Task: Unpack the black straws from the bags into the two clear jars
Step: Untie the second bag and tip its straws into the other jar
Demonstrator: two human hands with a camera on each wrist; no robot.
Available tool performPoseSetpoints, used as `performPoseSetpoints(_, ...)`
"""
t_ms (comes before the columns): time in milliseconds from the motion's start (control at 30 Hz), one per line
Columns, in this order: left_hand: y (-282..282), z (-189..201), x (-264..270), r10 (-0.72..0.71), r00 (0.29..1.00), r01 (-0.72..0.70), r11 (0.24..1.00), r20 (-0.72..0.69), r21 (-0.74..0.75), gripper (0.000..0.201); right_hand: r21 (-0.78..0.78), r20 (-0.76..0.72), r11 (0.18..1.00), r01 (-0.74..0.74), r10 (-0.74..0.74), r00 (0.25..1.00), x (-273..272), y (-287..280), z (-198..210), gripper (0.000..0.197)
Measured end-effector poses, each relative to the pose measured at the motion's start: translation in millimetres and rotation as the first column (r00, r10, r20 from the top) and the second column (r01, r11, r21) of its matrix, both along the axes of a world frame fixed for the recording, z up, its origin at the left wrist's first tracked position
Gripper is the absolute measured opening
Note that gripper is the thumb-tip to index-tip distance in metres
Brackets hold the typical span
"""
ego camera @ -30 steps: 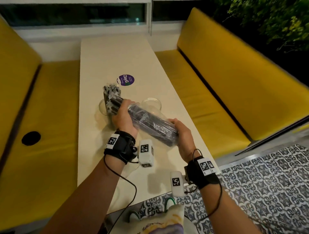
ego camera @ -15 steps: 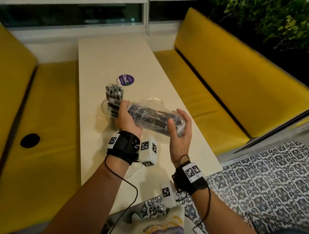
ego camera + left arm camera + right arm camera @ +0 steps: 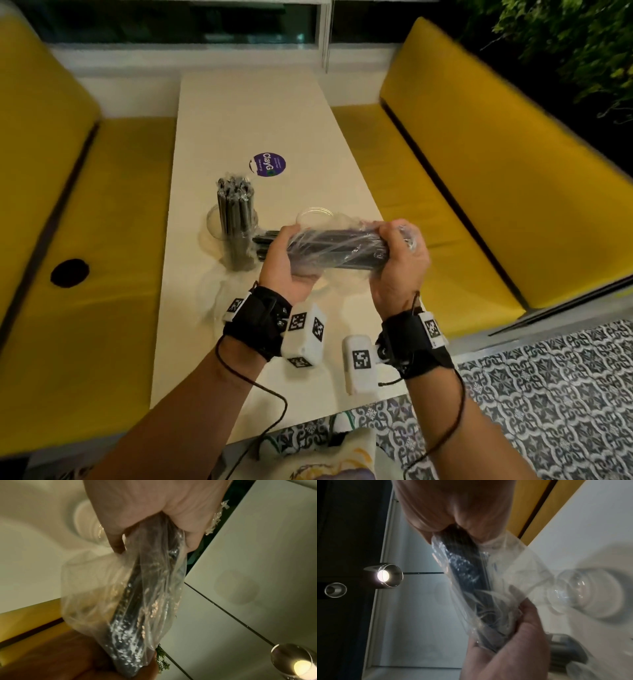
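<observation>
A clear plastic bag of black straws (image 3: 339, 248) (image 3: 137, 601) (image 3: 467, 566) lies level above the white table (image 3: 260, 113), held at both ends. My left hand (image 3: 286, 260) (image 3: 154, 513) grips its left end, where bare straw tips (image 3: 265, 240) stick out. My right hand (image 3: 399, 260) (image 3: 447, 511) grips the right end. One clear jar (image 3: 234, 226) stands to the left, packed with upright black straws. The second clear jar (image 3: 314, 215) (image 3: 580, 589) shows only its rim behind the bag.
A round purple sticker (image 3: 269, 164) lies on the table beyond the jars. Yellow bench cushions (image 3: 479, 192) run along both long sides. A patterned tile floor (image 3: 548, 394) lies at the near right. A bag with a printed design (image 3: 329, 459) sits at the near table edge.
The bag swung from slanting to level and rose a little. My right hand closed round its right end. The camera dipped and moved nearer.
</observation>
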State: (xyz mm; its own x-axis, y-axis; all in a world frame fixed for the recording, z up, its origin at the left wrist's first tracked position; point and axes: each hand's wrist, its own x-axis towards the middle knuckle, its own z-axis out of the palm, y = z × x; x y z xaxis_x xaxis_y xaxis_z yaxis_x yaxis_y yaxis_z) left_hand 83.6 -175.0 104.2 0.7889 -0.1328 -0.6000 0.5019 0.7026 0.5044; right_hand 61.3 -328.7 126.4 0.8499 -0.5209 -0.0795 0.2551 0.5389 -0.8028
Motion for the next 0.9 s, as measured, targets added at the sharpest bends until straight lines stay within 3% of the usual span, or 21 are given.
performPoseSetpoints(167,-25.3,-6.5,-3.2,-0.017,0.985,0.012,1.000,0.171,0.028,0.078,-0.028,-0.039,0.983,0.183,-0.184,0.982,48.0,-45.9,7.4,0.019)
performPoseSetpoints(233,-30.5,-18.0,-2.3,0.090,0.975,-0.124,0.979,0.204,0.163,0.072,-0.018,-0.028,0.977,0.214,-0.215,0.976,71.0,-65.9,15.6,0.014)
performPoseSetpoints(267,-32.9,-24.2,-1.1,0.148,0.966,-0.210,0.927,0.213,0.310,0.060,-0.014,-0.024,0.974,0.224,-0.225,0.974,81.6,-73.3,20.2,0.012)
performPoseSetpoints(333,-36.1,-37.1,3.9,0.132,0.964,-0.257,0.674,0.230,0.693,0.053,-0.045,-0.031,0.971,0.233,-0.235,0.972,101.8,-83.1,25.9,0.013)
performPoseSetpoints(367,-37.8,-42.3,8.4,0.080,0.972,-0.230,0.534,0.222,0.813,0.061,-0.067,-0.042,0.971,0.228,-0.231,0.972,109.5,-84.3,29.1,0.014)
performPoseSetpoints(433,-39.9,-53.6,23.1,-0.062,0.981,-0.155,0.340,0.186,0.928,0.089,-0.138,-0.065,0.968,0.209,-0.220,0.973,123.2,-83.2,30.8,0.014)
performPoseSetpoints(500,-42.7,-59.9,40.4,-0.198,0.971,-0.088,0.221,0.133,0.971,0.121,-0.239,-0.079,0.957,0.163,-0.187,0.979,132.4,-77.9,29.0,0.016)
performPoseSetpoints(567,-45.6,-61.1,54.6,-0.252,0.962,-0.051,0.201,0.102,0.978,0.144,-0.327,-0.079,0.938,0.117,-0.151,0.985,136.6,-71.5,25.0,0.019)
performPoseSetpoints(633,-47.5,-64.9,64.4,-0.241,0.962,-0.070,0.228,0.126,0.971,0.147,-0.396,-0.067,0.913,0.100,-0.137,0.988,137.1,-67.1,19.7,0.024)
performPoseSetpoints(767,-47.2,-76.2,69.2,-0.255,0.944,-0.151,0.231,0.210,0.961,0.128,-0.538,-0.010,0.839,0.080,-0.101,0.995,138.2,-64.6,9.5,0.020)
performPoseSetpoints(900,-47.1,-84.5,69.2,-0.292,0.918,-0.223,0.184,0.270,0.957,0.112,-0.711,0.069,0.698,0.085,-0.051,0.996,141.5,-57.8,10.0,0.021)
